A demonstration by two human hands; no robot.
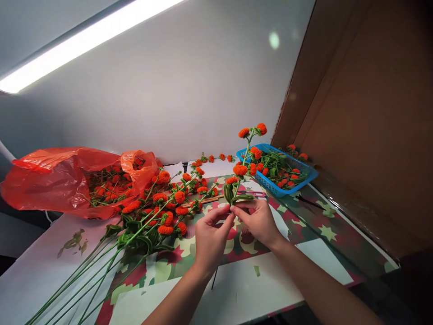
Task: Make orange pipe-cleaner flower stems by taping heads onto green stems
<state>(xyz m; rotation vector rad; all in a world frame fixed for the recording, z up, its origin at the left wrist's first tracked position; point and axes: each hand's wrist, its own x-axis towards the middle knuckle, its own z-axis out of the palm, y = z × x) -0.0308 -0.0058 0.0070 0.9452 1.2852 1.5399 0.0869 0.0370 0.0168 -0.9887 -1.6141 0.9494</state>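
Both my hands meet around one artificial flower stem with fuzzy orange blooms and green leaves, held upright over the table. My left hand pinches it just below the leaves, thumb and fingertips together. Beside it, my right hand pinches the same spot from the other side. Below my left hand a thin dark length of the stem shows. To the left lies a bunch of similar long-stemmed orange flowers, their green stems reaching the near left edge.
An orange plastic bag full of small orange flower pieces sits at the left. A blue basket with more pieces stands at the back right. Cardboard walls the right side. White paper lies on the patterned table cover.
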